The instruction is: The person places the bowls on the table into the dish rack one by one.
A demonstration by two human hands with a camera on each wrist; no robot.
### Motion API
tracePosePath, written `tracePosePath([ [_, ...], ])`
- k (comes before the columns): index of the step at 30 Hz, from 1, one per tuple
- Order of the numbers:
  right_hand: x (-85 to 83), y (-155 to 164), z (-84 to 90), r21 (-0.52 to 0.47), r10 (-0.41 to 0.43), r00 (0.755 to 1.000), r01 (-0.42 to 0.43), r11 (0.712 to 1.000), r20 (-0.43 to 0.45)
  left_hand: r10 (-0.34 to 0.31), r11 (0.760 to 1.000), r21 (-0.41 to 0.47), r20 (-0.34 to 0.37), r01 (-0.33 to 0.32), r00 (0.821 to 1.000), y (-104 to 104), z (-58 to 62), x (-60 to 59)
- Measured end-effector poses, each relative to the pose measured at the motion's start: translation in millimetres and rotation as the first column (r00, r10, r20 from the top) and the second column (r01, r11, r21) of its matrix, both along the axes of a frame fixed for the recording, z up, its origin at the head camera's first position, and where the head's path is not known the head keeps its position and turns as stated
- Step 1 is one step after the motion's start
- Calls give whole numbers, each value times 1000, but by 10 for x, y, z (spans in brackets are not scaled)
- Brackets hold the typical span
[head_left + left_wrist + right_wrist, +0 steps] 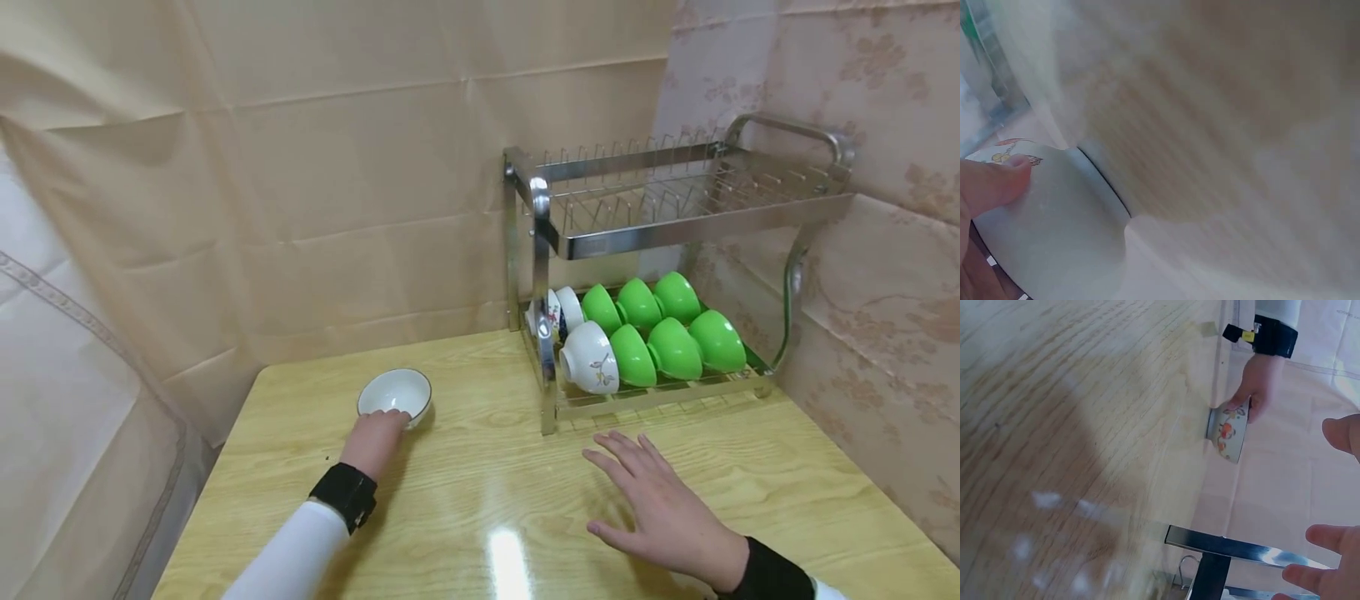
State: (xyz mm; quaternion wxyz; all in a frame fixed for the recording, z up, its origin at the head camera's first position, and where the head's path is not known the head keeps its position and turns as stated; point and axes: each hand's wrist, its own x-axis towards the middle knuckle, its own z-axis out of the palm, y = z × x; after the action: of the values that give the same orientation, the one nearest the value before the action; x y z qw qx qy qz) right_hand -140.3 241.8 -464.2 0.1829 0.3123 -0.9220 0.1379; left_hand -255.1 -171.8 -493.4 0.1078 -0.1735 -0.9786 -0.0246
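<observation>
Bowl (pixel 395 392) in white stood upright on the bench (pixel 480 500), your left hand (pixel 372 442) curled round its near rim to steady it. Your right hand (pixel 660 508) hovered spread, holding nothing. Beyond, the rack (pixel 660 225) held green bowls (pixel 675 333) tipped to drain.

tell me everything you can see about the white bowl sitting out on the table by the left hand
The white bowl stands upright, mouth up, on the light wooden table, left of the metal dish rack and apart from it. It looks like glazed ceramic, with a thin dark line round the rim and a plain white inside that holds nothing. The right wrist view shows orange and green painted motifs on its outer wall and a small foot resting on the wood. The left hand grips its near rim, thumb on the inside wall.
</observation>
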Motion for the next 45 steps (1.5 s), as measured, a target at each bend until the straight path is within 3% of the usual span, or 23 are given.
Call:
tracePosePath([
  [3, -12, -27, -2, -6, 15, 1000, -15, 1000, -11, -39, 999, 11, 3, 39, 999, 70, -6, 149],
  [6, -24, -59, 8, -8, 36, 999, -36, 999, -8, -117, 993, -16, -20, 117, 993, 174, -27, 324],
  [10, -38, -111, 44, -11, 92, 996, -91, 996, 8, -263, 963, -71, -53, 260, 963, 355, -25, 579],
  [14, -55, -182, 88, -2, 186, 983, -186, 983, -5, -406, 910, -122, -69, 396, 911, 575, 80, 821],
  [18, -63, -255, 132, 43, 299, 954, -298, 954, -33, -532, 843, -182, -128, 507, 837, 803, 241, 1017],
  [22, -54, -313, 149, 125, 399, 916, -391, 912, -45, -611, 788, -231, -185, 570, 769, 978, 360, 1167],
  [26, -34, -331, 127, 169, 488, 868, -469, 867, -91, -655, 754, -246, -207, 610, 726, 1089, 419, 1256],
  [31, -37, -317, 89, 149, 552, 815, -533, 833, -176, -666, 745, -220, -193, 630, 720, 1152, 434, 1296],
  [35, -56, -317, 71, 134, 570, 792, -554, 821, -219, -668, 743, -196, -174, 640, 723, 1165, 454, 1304],
  [41, -31, -257, 110, 156, 541, 828, -520, 840, -150, -675, 738, -196, -188, 646, 714, 1189, 490, 1292],
  [45, -6, -218, 122, 113, 508, 850, -496, 861, -141, -656, 755, -181, -222, 630, 722, 1224, 520, 1274],
])
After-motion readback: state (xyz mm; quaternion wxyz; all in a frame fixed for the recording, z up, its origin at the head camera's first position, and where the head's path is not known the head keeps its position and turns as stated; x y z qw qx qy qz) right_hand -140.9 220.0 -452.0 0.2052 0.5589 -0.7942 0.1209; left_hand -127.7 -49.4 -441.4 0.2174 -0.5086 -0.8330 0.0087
